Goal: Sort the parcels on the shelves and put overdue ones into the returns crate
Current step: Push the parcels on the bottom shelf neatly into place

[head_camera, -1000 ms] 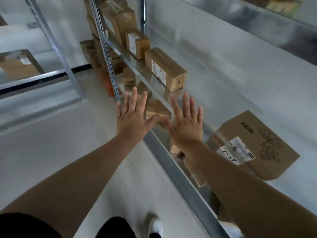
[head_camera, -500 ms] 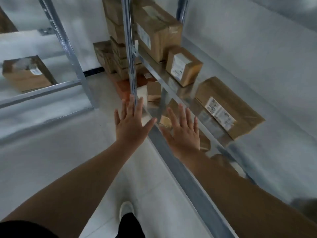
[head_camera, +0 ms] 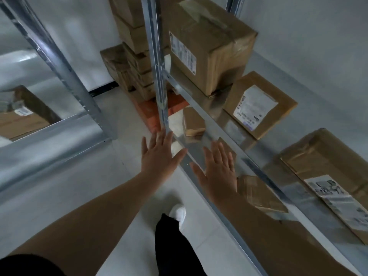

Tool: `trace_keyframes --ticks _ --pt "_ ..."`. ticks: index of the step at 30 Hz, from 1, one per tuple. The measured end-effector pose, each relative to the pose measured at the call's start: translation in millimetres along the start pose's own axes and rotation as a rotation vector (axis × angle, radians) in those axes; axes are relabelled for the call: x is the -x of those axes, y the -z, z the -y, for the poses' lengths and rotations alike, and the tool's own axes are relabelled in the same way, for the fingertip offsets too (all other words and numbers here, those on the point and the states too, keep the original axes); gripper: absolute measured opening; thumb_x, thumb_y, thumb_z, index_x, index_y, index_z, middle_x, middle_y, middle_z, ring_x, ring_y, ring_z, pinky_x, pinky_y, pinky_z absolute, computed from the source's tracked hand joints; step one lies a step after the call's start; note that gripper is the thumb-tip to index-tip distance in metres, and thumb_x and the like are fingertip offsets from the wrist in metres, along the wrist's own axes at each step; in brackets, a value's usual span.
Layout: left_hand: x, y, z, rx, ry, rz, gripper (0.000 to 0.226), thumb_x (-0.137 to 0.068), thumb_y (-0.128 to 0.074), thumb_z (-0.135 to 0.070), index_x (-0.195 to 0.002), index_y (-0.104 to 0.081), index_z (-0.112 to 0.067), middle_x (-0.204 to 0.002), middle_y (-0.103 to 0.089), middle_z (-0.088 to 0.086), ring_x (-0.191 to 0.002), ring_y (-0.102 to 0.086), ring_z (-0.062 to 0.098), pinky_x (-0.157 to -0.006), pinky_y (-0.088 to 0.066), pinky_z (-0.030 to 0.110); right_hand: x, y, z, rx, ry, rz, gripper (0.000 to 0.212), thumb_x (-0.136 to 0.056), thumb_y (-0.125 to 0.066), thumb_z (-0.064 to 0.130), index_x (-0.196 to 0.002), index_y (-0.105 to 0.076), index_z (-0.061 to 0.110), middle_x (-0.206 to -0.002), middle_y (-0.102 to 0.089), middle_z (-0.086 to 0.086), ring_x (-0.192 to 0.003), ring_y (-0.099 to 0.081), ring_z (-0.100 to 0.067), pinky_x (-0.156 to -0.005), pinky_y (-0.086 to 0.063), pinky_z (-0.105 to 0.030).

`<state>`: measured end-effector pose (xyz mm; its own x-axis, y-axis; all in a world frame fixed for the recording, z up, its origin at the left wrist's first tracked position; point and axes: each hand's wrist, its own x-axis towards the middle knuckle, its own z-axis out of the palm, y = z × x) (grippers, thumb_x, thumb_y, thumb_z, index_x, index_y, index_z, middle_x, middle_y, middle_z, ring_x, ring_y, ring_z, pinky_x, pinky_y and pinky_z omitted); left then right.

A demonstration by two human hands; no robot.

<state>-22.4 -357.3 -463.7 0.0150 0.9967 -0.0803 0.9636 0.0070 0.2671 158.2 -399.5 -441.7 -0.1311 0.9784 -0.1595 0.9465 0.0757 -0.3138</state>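
My left hand [head_camera: 159, 156] and my right hand [head_camera: 217, 172] are both stretched out flat, fingers apart, holding nothing, over the front edge of a metal shelf [head_camera: 201, 108]. On that shelf stand a large cardboard parcel [head_camera: 215, 44], a smaller labelled parcel [head_camera: 258, 104] and a long labelled parcel [head_camera: 334, 176] at the right. Lower down, small brown parcels [head_camera: 194, 122] lie on a lower shelf level; another parcel [head_camera: 258, 194] shows just right of my right wrist.
A steel upright [head_camera: 157, 66] rises just beyond my left hand. Stacked cartons [head_camera: 131, 62] sit on an orange pallet [head_camera: 151, 112] on the floor by the wall. A second rack [head_camera: 59, 136] at left holds a parcel [head_camera: 22, 116]. My leg and white shoe [head_camera: 177, 214] are below.
The view has moved forward along the shelf toward the far wall. The large and labelled parcels are now closer. Both hands stay open and outstretched, holding nothing.
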Motion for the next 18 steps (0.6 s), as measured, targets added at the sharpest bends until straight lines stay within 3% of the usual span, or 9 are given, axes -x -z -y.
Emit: trace_keyframes --ticks 5,8,11,13,15,17,18 --pt "-81 -32 30 -0.007 -0.001 0.072 0.083 -0.091 -0.015 -0.077 -0.156 -0.006 -0.026 -0.165 -0.004 0.000 -0.152 0.005 0.023 -0.122 -0.003 0.049 -81 -36 -5 0.000 -0.036 0.078 0.084 -0.090 -0.008 0.073 -0.159 -0.008 0.027 -0.168 0.006 0.000 -0.151 0.015 -0.013 -0.120 0.012 -0.036" --pt "-133 -53 49 -0.006 -0.047 0.130 0.081 -0.092 -0.015 -0.074 -0.155 -0.016 -0.023 -0.165 -0.010 0.001 -0.152 0.001 0.024 -0.123 -0.009 0.048 -131 -60 -9 -0.031 -0.105 0.111 0.078 -0.093 -0.017 0.071 -0.158 -0.011 0.028 -0.168 0.004 0.000 -0.153 0.012 -0.015 -0.119 0.013 -0.033" --pt "-177 -73 68 -0.013 -0.101 0.163 0.070 -0.097 -0.021 -0.065 -0.148 -0.033 -0.019 -0.157 -0.035 0.004 -0.149 -0.023 0.024 -0.118 -0.025 0.043 -171 -94 -9 -0.236 -0.245 0.159 0.075 -0.095 -0.031 0.066 -0.154 -0.027 0.021 -0.164 -0.021 -0.005 -0.152 -0.013 -0.022 -0.123 -0.006 -0.036" --pt "-208 -87 79 0.017 -0.130 0.193 0.058 -0.099 -0.030 -0.057 -0.139 -0.045 -0.018 -0.138 -0.057 0.007 -0.131 -0.048 0.025 -0.104 -0.043 0.041 -195 -115 -8 -0.554 -0.412 0.183 0.073 -0.094 -0.038 0.061 -0.145 -0.042 0.009 -0.149 -0.045 -0.013 -0.141 -0.036 -0.031 -0.115 -0.025 -0.041" --pt "-238 -105 90 0.067 -0.173 0.251 0.042 -0.100 -0.042 -0.042 -0.133 -0.050 -0.018 -0.119 -0.066 0.009 -0.110 -0.062 0.026 -0.089 -0.054 0.041 -218 -133 -13 -0.834 -0.669 0.225 0.055 -0.103 -0.042 0.043 -0.137 -0.050 0.001 -0.132 -0.056 -0.015 -0.127 -0.050 -0.034 -0.104 -0.038 -0.041" --pt "-264 -118 98 0.075 -0.228 0.333 0.034 -0.096 -0.049 -0.024 -0.129 -0.051 -0.019 -0.112 -0.068 0.009 -0.101 -0.066 0.026 -0.081 -0.057 0.042 -240 -147 -20 -1.074 -0.929 0.238 0.045 -0.104 -0.045 0.040 -0.123 -0.059 0.002 -0.101 -0.065 -0.011 -0.091 -0.060 -0.027 -0.080 -0.046 -0.035" --pt "-277 -124 99 0.071 -0.265 0.381 0.035 -0.094 -0.051 -0.018 -0.129 -0.051 -0.018 -0.113 -0.067 0.010 -0.100 -0.066 0.026 -0.080 -0.057 0.043 -249 -155 -25 -1.183 -1.029 0.222 0.037 -0.103 -0.047 0.038 -0.108 -0.061 0.005 -0.084 -0.062 -0.010 -0.075 -0.056 -0.023 -0.069 -0.044 -0.033"
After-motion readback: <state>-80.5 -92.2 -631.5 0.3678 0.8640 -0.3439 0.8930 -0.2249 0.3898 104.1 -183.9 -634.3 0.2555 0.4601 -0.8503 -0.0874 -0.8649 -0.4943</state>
